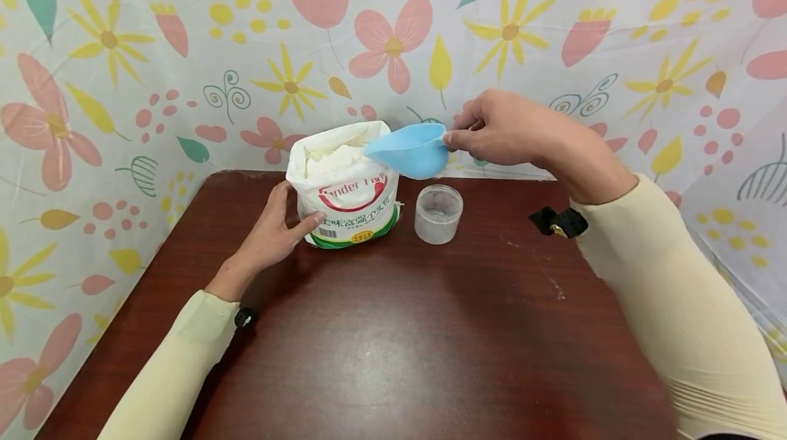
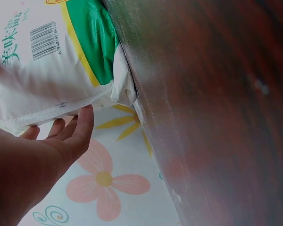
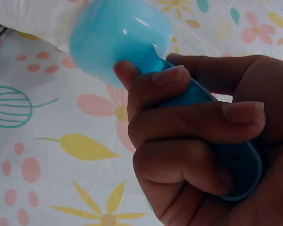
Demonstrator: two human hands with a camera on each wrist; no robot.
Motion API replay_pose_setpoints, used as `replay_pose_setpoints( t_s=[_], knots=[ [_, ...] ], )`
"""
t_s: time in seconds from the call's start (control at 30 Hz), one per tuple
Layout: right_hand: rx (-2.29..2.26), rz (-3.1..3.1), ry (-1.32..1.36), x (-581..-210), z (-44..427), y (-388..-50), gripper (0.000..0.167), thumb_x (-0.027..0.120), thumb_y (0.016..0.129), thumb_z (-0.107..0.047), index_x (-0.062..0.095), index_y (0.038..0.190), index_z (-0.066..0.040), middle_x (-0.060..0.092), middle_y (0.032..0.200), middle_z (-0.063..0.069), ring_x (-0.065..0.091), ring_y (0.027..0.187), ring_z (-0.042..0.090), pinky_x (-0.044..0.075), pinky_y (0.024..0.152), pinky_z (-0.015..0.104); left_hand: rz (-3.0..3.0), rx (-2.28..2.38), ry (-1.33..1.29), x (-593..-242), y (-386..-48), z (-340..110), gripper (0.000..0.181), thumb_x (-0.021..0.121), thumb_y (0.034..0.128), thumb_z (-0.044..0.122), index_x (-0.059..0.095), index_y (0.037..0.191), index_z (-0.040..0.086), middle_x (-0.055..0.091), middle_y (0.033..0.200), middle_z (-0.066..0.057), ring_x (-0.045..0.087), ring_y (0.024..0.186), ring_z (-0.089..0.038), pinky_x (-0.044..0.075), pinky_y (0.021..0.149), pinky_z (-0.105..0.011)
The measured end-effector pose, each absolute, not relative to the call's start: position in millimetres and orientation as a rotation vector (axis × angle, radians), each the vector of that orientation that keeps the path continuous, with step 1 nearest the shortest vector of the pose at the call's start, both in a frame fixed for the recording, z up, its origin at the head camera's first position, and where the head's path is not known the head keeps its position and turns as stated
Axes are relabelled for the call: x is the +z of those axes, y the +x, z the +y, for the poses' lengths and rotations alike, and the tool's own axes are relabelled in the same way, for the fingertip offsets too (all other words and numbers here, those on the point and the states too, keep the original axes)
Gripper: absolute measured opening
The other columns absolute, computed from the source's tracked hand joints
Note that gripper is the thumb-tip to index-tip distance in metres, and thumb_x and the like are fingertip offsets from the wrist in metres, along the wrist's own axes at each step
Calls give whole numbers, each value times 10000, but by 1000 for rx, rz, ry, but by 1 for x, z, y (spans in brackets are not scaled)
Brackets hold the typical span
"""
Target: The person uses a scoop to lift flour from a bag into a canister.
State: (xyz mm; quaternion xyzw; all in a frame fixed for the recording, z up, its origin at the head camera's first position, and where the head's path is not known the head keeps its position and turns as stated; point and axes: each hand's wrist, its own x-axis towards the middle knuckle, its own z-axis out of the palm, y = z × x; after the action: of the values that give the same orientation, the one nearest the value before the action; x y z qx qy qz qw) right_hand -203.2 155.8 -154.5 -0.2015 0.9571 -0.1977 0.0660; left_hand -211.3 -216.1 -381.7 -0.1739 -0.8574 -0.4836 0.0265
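An open white flour bag [image 1: 359, 204] with red lettering and a green lower band stands at the table's back left, white powder [image 1: 335, 158] heaped near its rim. My left hand [image 1: 277, 228] grips the bag's left side, thumb on the front; the left wrist view shows the fingers [image 2: 85, 127] against its side. My right hand [image 1: 492, 129] holds a light blue scoop [image 1: 418, 149] by its handle, fingers curled round it in the right wrist view. The scoop's pointed lip is at the bag's right rim. Whether powder lies in the scoop, I cannot tell.
A clear round tub [image 1: 438, 214] stands just right of the bag, below the scoop. The dark brown table [image 1: 393, 344] ends at a patterned curtain [image 1: 393, 30] behind and at the left. A small black device [image 1: 559, 221] sits at the right cuff.
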Motion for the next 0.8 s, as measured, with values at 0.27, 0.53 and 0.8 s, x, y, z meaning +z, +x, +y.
replay_pose_setpoints(
  t_s=[0.27, 0.53, 0.8],
  knots=[
    [-429, 2860, -668, -146, 150, -212, 271, 668, 1037, -272, 805, 839, -146, 419, 581, -48, 428, 654, 167, 363, 627, 333, -2645, -1486, -538, -384, -212, -215, 865, 740, 1017, 360, 195, 1658, 158, 248, 1637, -131, 294, 1482, -298, 424, 1141, -626],
    [-380, 2817, -703, -139, 143, -218, 365, 666, 1032, -229, 713, 680, -148, 316, 580, -59, 352, 631, 162, 314, 567, 314, -2637, -1489, -542, -384, -214, -215, 862, 739, 1019, 351, 194, 1658, 157, 240, 1641, -133, 293, 1483, -296, 432, 1135, -623],
    [-252, 2803, -695, -138, 130, -222, 467, 639, 1023, -229, 545, 568, -181, 287, 597, -56, 319, 580, 139, 311, 579, 315, -2645, -1481, -536, -384, -215, -213, 886, 747, 1008, 387, 189, 1663, 173, 239, 1650, -119, 285, 1492, -299, 419, 1143, -635]
  ],
)
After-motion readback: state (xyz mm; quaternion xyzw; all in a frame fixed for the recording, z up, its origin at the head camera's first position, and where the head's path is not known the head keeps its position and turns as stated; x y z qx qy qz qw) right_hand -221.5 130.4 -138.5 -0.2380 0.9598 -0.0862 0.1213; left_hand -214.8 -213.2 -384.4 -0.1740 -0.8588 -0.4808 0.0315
